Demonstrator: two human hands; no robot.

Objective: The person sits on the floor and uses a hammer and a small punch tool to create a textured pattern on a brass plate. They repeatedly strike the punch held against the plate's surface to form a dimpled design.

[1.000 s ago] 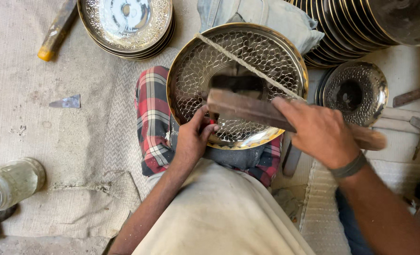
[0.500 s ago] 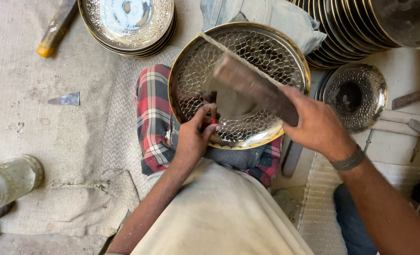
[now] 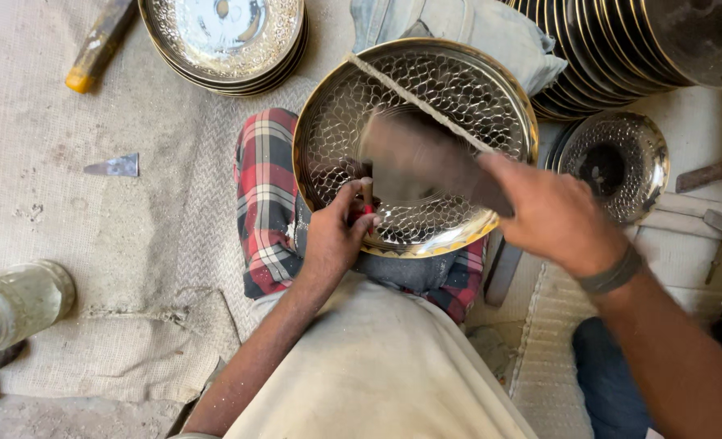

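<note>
Your left hand (image 3: 332, 236) is pinched tight around a small punch (image 3: 366, 195), thumb and fingers pressed together, its tip set on the inner face of the brass tray (image 3: 344, 122) near the lower left of the bowl; the punch stands nearly upright, long axis running up toward you, point down into the metal. Your right hand (image 3: 556, 213) is closed around the handle of a mallet (image 3: 414, 158), which is a blur over the tray's middle, its long axis lying from upper left to lower right across the dish. The tray sits tilted on your lap against the plaid cloth (image 3: 263, 191), open face up. By the look of it most of the face already carries the scale-like hammered pattern, with the centre and the lower rim area under the punch seeming the part left to work. Beyond, a stack of patterned trays (image 3: 223, 36) rests on the floor, and a row of plain dishes (image 3: 613, 57) leans at upper right
</note>
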